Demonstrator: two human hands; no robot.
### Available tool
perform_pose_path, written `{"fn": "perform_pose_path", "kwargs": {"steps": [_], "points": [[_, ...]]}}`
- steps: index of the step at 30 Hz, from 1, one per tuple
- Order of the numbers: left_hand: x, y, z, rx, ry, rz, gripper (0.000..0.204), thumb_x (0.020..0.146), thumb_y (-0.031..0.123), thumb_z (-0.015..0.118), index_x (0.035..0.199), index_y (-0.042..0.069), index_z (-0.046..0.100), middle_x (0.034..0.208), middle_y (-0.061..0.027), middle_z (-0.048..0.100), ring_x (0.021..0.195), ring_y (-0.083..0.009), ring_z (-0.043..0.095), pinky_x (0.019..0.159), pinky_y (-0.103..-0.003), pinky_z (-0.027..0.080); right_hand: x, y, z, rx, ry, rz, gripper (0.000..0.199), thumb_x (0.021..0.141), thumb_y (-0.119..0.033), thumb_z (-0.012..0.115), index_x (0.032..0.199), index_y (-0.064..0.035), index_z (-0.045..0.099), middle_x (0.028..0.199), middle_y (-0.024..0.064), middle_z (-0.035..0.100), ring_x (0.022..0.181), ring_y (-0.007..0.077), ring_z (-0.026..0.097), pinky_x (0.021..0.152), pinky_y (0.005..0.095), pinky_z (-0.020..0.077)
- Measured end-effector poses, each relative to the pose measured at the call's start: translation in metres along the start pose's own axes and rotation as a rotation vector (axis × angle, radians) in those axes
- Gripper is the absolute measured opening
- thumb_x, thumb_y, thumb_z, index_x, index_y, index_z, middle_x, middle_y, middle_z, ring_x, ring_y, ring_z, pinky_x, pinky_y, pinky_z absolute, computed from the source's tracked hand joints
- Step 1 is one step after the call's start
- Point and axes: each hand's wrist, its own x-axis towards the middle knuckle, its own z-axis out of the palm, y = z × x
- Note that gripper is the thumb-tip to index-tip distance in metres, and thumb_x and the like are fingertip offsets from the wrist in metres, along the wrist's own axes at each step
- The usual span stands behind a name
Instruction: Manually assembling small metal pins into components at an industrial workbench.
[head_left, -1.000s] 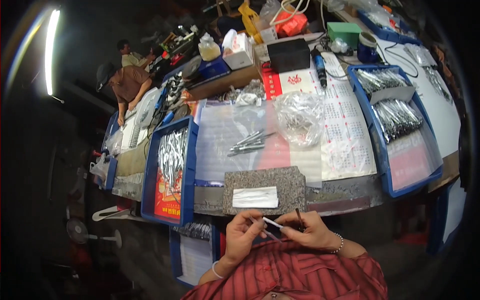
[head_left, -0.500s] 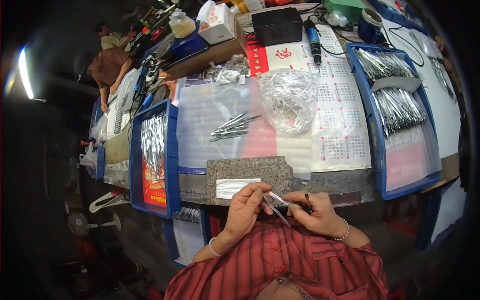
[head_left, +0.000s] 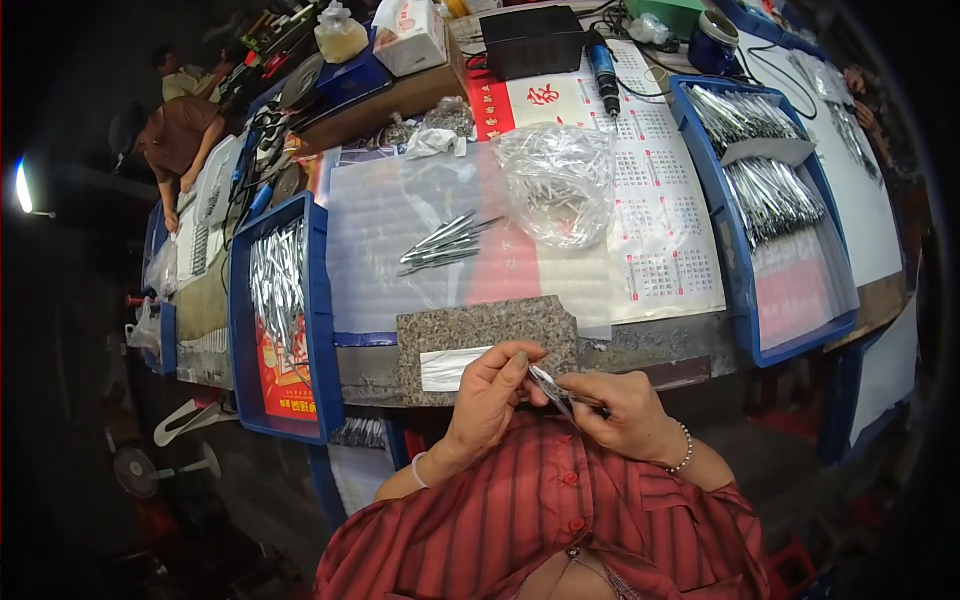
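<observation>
Both hands pinch one thin metal piece, head view.
I see left hand and right hand closed on the slim silvery metal piece, held just below the granite slab; I judge a loosened fingertip hold could drop it.
</observation>
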Motion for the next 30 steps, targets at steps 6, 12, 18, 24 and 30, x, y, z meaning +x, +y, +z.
{"fn": "perform_pose_path", "kwargs": {"steps": [6, 12, 18, 24, 30], "points": [[-0.01, 0.003, -0.032, 0.024, -0.027, 0.053, 0.024, 0.102, 0.02, 0.051, 0.113, -0.001, 0.058, 0.093, -0.008, 0.063, 0.073, -0.0143, 0.065, 0.068, -0.025, 0.053, 0.005, -0.015, 0.034, -0.268, -0.067, -0.103, 0.035, 0.073, -0.001, 0.068, 0.108, -0.003, 0.062, 0.071, 0.0085, 0.06, 0.062, 0.0248, 0.063, 0.053, 0.0359, 0.0502], [-0.033, 0.011, -0.065, 0.018, -0.046, 0.097, 0.026, 0.102, 0.022, 0.05, 0.111, -0.001, 0.059, 0.092, -0.0052, 0.064, 0.077, -0.0116, 0.065, 0.071, -0.022, 0.051, 0.015, -0.021, 0.077, -0.249, -0.054, -0.183, 0.034, 0.072, -0.001, 0.07, 0.105, -0.0031, 0.064, 0.068, 0.0066, 0.056, 0.059, 0.024, 0.061, 0.05, 0.0352, 0.049], [-0.048, 0.025, -0.096, -0.001, -0.034, 0.0, 0.018, 0.099, 0.013, 0.056, 0.107, -0.001, 0.062, 0.092, -0.0049, 0.065, 0.08, -0.012, 0.066, 0.074, -0.024, 0.052, 0.034, -0.025, 0.09, -0.346, -0.157, -0.242, 0.027, 0.073, -0.003, 0.071, 0.099, -0.0043, 0.067, 0.067, 0.0055, 0.055, 0.056, 0.0224, 0.06, 0.047, 0.0345, 0.0474], [-0.05, 0.051, -0.119, 0.746, -0.14, 0.319, 0.012, 0.085, 0.0, 0.067, 0.097, -0.002, 0.067, 0.086, -0.0086, 0.066, 0.079, -0.0169, 0.066, 0.07, -0.027, 0.051, 0.055, -0.024, 0.089, -0.399, -0.369, -0.267, 0.026, 0.073, -0.005, 0.072, 0.099, -0.0069, 0.067, 0.069, 0.0039, 0.056, 0.055, 0.0208, 0.059, 0.046, 0.0343, 0.0467], [-0.036, 0.04, -0.133, 1.033, 0.012, 0.676, 0.013, 0.078, -0.002, 0.07, 0.09, 0.002, 0.067, 0.085, -0.0099, 0.065, 0.079, -0.0244, 0.064, 0.07, -0.033, 0.047, 0.065, -0.015, 0.079, -0.263, -0.135, -0.106, 0.024, 0.09, -0.023, 0.062, 0.099, -0.0008, 0.065, 0.082, 0.0124, 0.064, 0.06, 0.0245, 0.063, 0.052, 0.0337, 0.0491]]}}
